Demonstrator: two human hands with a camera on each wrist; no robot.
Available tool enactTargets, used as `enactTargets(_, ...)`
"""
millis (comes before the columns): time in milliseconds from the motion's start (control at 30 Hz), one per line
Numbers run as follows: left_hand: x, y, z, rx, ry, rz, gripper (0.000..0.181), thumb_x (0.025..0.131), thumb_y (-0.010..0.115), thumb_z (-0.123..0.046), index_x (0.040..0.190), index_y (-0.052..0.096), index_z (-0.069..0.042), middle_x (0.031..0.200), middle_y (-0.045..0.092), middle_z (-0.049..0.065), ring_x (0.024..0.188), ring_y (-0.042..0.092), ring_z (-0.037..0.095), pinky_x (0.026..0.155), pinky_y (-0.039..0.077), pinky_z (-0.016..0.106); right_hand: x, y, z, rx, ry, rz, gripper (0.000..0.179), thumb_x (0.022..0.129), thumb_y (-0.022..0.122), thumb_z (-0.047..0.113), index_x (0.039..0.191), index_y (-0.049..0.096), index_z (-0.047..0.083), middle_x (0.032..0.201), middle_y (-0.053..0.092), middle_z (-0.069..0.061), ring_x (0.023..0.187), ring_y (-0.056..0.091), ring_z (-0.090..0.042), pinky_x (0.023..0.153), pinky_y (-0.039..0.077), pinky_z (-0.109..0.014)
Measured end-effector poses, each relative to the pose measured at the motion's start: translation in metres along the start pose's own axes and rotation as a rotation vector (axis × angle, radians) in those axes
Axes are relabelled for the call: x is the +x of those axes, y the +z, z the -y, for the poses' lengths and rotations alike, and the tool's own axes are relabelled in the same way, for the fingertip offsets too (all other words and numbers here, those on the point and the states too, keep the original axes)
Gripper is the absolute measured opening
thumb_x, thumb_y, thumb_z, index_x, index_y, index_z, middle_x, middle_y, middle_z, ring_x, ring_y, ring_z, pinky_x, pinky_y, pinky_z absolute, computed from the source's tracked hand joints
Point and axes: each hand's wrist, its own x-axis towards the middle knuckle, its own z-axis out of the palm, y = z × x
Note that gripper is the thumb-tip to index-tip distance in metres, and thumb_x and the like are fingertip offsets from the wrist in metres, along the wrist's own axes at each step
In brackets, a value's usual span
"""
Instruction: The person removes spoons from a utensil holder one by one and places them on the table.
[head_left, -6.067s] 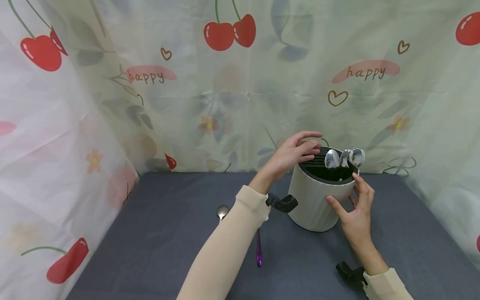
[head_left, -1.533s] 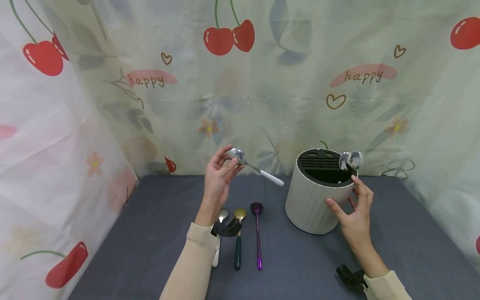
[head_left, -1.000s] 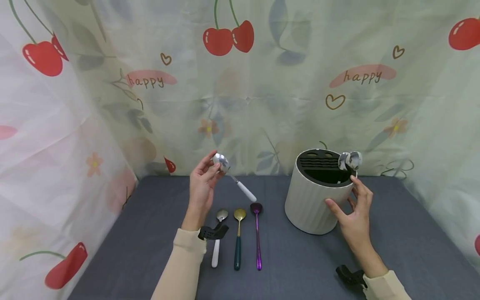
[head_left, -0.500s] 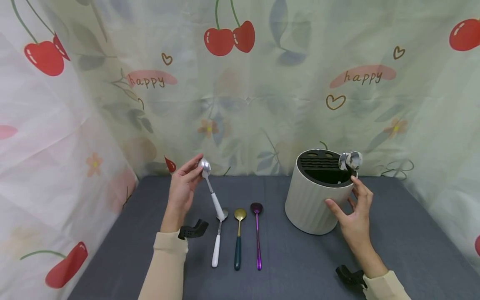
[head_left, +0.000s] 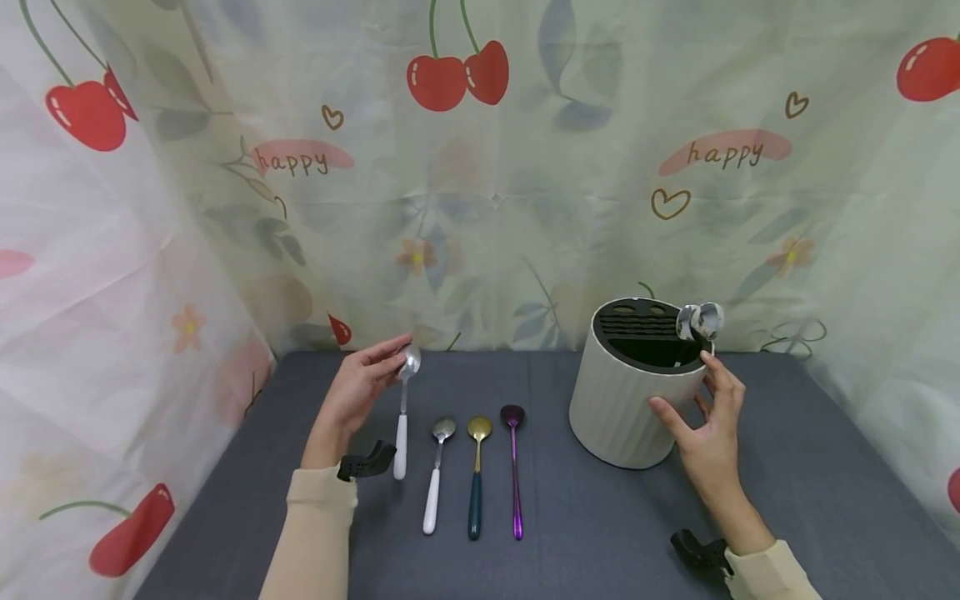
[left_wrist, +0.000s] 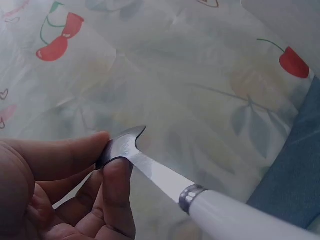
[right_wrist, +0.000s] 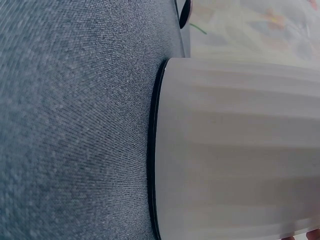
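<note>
Between thumb and fingers, my left hand [head_left: 356, 392] pinches a silver spoon [head_left: 401, 442] by its bowl. Its white handle [left_wrist: 235, 216] points down toward the table, just left of three spoons laid in a row. Those are a white-handled spoon [head_left: 431, 500], a gold spoon with a dark green handle [head_left: 476, 500] and a purple spoon [head_left: 517, 475]. My right hand [head_left: 708, 442] grips the right side of a ribbed white utensil holder [head_left: 626, 417], thumb on its front wall. At the holder's right rim, silver spoon bowls [head_left: 708, 320] stick up. The right wrist view shows the holder's wall [right_wrist: 230, 150] close up.
A dark grey cloth [head_left: 585, 542] covers the table. Behind and at both sides hangs a pale curtain [head_left: 487, 233] printed with cherries. The holder's black top [head_left: 637, 321] has slots and one larger opening.
The left hand took a white-handled spoon out of the holder and carried it left. The spoon swung handle-down and lowered beside the row. The right hand has stayed on the holder.
</note>
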Motion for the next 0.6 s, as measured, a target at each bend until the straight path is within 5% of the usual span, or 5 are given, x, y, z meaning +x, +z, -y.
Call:
enactTargets(133, -0.001, -0.006, 0.004, 0.056, -0.052, 0.015, 0.047, 0.107, 0.06, -0.011, 0.151, 0.051, 0.001, 0.156, 0.049, 0.017, 0.108, 0.063, 0.005, 0.094, 0.053, 0.027, 0.0, 0.0, 0.001, -0.001, 0.005, 0.004, 0.1, 0.082, 0.082, -0.009, 0.163, 0.034, 0.025, 0.146, 0.025, 0.021, 0.143, 0.033, -0.018, 0.12, 0.03, -0.058)
enactTargets(367, -0.005, -0.019, 0.018, 0.172, -0.146, 0.042, 0.046, 0.107, 0.062, -0.017, 0.15, 0.055, -0.001, 0.142, 0.061, 0.01, 0.105, 0.062, 0.007, 0.095, 0.055, 0.03, 0.0, 0.001, 0.001, 0.003, 0.017, 0.007, 0.1, 0.082, 0.082, -0.008, 0.163, 0.034, 0.026, 0.146, 0.025, 0.02, 0.144, 0.033, -0.021, 0.121, 0.029, -0.059)
enactTargets(600, -0.005, -0.026, 0.038, 0.188, -0.207, 0.084, 0.046, 0.105, 0.064, -0.016, 0.148, 0.058, -0.002, 0.147, 0.059, 0.013, 0.104, 0.063, 0.008, 0.09, 0.057, 0.027, 0.0, 0.0, -0.002, -0.012, 0.015, 0.003, 0.101, 0.082, 0.083, -0.008, 0.163, 0.034, 0.026, 0.146, 0.025, 0.021, 0.144, 0.034, -0.021, 0.121, 0.03, -0.054)
